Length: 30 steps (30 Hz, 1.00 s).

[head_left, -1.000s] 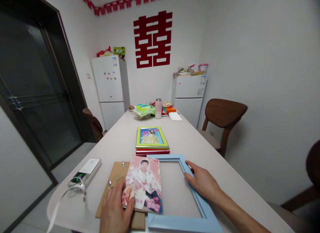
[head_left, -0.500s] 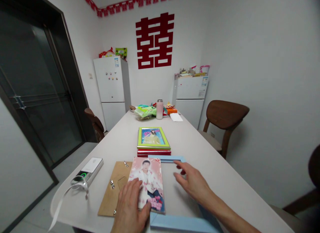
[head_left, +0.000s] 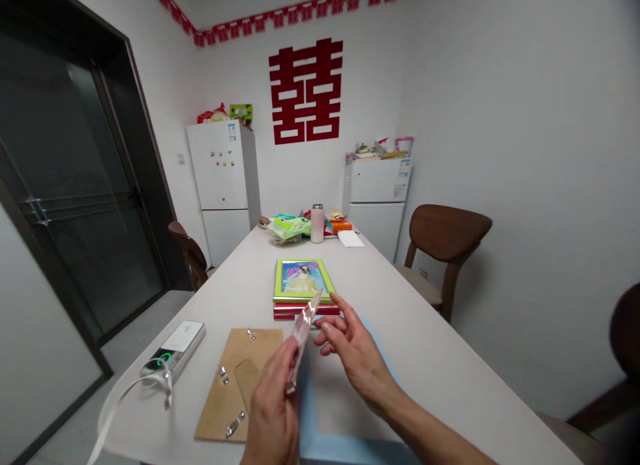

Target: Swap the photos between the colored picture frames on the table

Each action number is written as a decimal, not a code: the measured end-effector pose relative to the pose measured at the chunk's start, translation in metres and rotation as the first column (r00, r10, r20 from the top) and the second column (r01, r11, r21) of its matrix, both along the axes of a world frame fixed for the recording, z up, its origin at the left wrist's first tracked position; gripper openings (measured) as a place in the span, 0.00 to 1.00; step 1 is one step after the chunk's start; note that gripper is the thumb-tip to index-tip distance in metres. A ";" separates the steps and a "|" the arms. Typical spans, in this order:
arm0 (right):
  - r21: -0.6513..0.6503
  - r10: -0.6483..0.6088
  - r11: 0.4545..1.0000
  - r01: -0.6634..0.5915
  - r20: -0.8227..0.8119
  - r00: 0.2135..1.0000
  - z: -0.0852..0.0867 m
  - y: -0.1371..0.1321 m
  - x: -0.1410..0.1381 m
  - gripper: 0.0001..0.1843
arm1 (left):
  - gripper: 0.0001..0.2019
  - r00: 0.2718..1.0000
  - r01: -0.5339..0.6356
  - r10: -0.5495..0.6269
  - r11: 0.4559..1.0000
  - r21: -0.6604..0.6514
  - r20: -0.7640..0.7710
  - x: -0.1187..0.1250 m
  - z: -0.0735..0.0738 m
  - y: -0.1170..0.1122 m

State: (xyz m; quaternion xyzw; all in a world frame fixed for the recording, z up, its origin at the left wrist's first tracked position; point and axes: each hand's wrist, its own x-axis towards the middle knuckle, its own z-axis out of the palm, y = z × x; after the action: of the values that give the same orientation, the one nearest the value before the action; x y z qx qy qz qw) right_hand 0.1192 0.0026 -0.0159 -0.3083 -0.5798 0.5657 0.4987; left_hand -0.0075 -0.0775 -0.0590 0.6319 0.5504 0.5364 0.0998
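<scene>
The left hand grips a photo tilted on edge above a blue frame, seemingly freeing its face for the right hand, fingers apart beside it; contact is unclear.

Head camera, one view. Mount: was worn on the person's head, above the near end of the table. Aim: faced forward along its length, pitched downward. Range: lay close to the left hand and right hand, about six o'clock; stood well apart from the wall emblem, twelve o'clock. Field: was wide, taking in a door, nine o'clock, and a chair, three o'clock.
</scene>
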 end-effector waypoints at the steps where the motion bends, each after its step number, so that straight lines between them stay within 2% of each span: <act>1: -0.035 -0.060 0.998 0.061 0.020 0.998 -0.002 0.001 0.005 0.33 | 0.19 0.988 -0.015 0.016 1.000 -0.013 0.153 0.004 0.005 0.001; 3: -0.181 -0.155 0.969 0.168 0.082 0.984 -0.012 0.005 0.014 0.32 | 0.17 0.879 -0.002 0.047 0.995 -0.096 0.474 0.014 0.012 0.002; 5: -0.350 -0.131 0.925 0.145 0.063 0.989 -0.023 0.008 0.021 0.31 | 0.18 0.691 0.072 0.064 0.985 -0.157 0.720 0.024 0.013 0.003; 7: -0.421 -0.051 0.907 0.024 -0.053 0.997 -0.032 0.011 0.027 0.29 | 0.21 0.524 0.159 0.051 0.975 -0.157 0.850 0.032 0.011 0.005; 9: -0.394 -0.019 0.919 -0.032 -0.126 0.992 -0.034 0.016 0.034 0.27 | 0.23 0.450 0.193 0.028 0.973 -0.128 0.893 0.034 0.009 0.007; 11: -0.358 -0.049 0.933 0.017 -0.081 0.995 -0.034 0.024 0.044 0.27 | 0.25 0.479 0.180 0.021 0.976 -0.122 0.878 0.031 0.007 0.009; 12: -0.346 -0.064 0.937 0.050 -0.029 0.998 -0.034 0.029 0.049 0.27 | 0.25 0.526 0.161 0.033 0.977 -0.137 0.850 0.029 0.006 0.009; 14: -0.311 -0.068 0.945 0.097 0.102 0.992 -0.034 0.040 0.059 0.28 | 0.24 0.671 0.138 0.063 0.968 -0.208 0.738 0.023 0.002 0.008; 17: -0.226 -0.059 0.965 0.132 0.306 0.950 -0.038 0.053 0.066 0.27 | 0.21 0.916 0.143 -0.001 0.936 -0.322 0.402 0.020 -0.007 0.005; 19: -0.153 -0.051 0.980 0.128 0.428 0.902 -0.041 0.058 0.064 0.27 | 0.22 0.985 0.153 -0.113 0.921 -0.358 0.128 0.021 -0.014 0.003; 22: 0.056 -0.137 0.990 0.132 0.632 0.762 -0.045 0.060 0.056 0.27 | 0.24 0.951 0.159 -0.244 0.912 -0.379 -0.188 0.023 -0.022 0.001; 25: 0.231 -0.293 0.956 0.181 0.719 0.631 -0.046 0.064 0.052 0.29 | 0.24 0.895 0.131 -0.275 0.914 -0.384 -0.350 0.023 -0.025 0.001; 30: 0.259 -0.350 0.936 0.238 0.748 0.564 -0.046 0.070 0.060 0.31 | 0.23 0.841 0.100 -0.279 0.922 -0.374 -0.463 0.022 -0.024 0.000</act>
State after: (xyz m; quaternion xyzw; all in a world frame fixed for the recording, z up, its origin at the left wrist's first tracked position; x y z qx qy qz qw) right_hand 0.1792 0.0726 -0.0621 -0.5834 -0.7138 0.2439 0.3011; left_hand 0.0147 -0.0779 -0.0827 0.7762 0.5739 0.2362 0.1107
